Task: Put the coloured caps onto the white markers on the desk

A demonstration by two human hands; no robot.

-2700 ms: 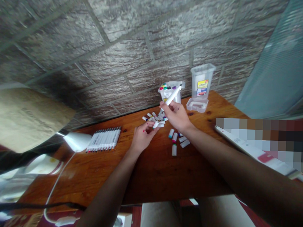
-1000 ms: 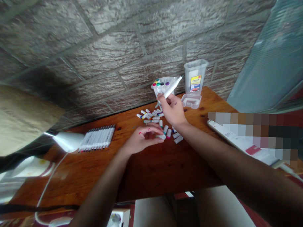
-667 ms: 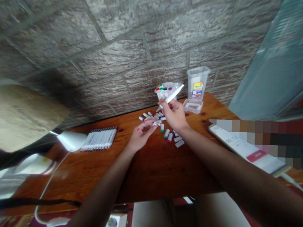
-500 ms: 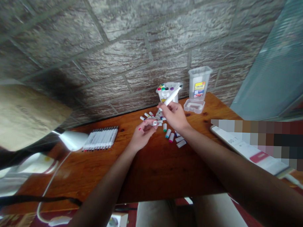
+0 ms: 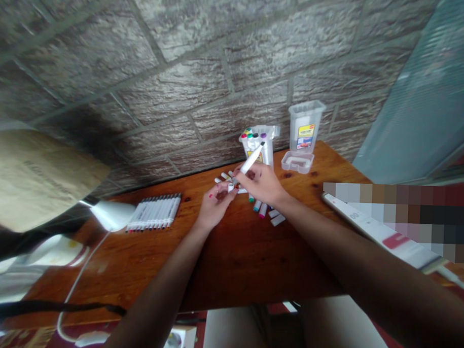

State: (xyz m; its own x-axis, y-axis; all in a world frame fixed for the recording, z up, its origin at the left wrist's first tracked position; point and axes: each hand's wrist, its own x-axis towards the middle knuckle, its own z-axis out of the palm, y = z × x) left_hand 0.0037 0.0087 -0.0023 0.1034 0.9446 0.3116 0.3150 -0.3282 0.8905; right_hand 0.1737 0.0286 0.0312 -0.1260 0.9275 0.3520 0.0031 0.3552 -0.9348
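Observation:
A white marker (image 5: pixel 251 161) with a dark upper end is pinched in my right hand (image 5: pixel 260 181), slanting up and to the right. Between the fingers of my left hand (image 5: pixel 214 204) is a small white marker cap (image 5: pixel 231 187). The marker's lower end is right at this cap; my fingers hide whether they touch. Several loose caps (image 5: pixel 262 209) lie on the table around my hands, some partly covered. Behind my right hand stands a clear container (image 5: pixel 269 145) with several markers upright in it, their red, green, black and purple ends showing.
A row of white markers (image 5: pixel 154 212) lies at the left on the wooden table (image 5: pixel 221 260). At the back right stand a tall clear container (image 5: pixel 305 126) and its lid (image 5: pixel 298 162). A phone (image 5: pixel 382 230) lies at the right. A white lamp (image 5: pixel 111 215) and cable are left.
My right hand has moved down and left, bringing the marker's lower end to the cap in my left hand. My left hand has shifted slightly left and turned.

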